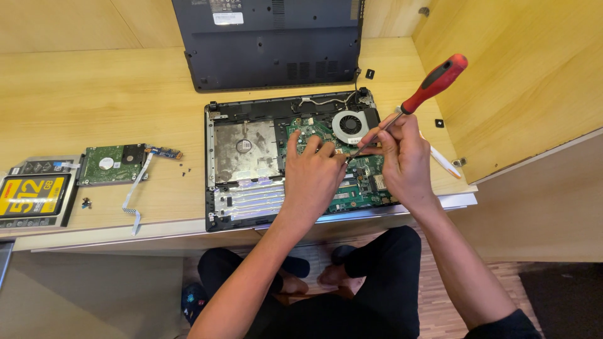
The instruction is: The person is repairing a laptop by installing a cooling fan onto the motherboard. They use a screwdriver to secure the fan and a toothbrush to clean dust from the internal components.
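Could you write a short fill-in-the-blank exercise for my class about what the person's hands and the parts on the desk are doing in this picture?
1. The right hand holds a screwdriver whose handle is black and ____.
2. The left hand rests on the green ____ inside the opened laptop base.
3. The round cooling fan sits near the base's top ____ corner.
4. The removed hard drive lies on the wooden desk to the ____ of the laptop base.

Missing words: red; circuit board; right; left

Bare hard drive (pixel 113 164), boxed drive (pixel 32 196)
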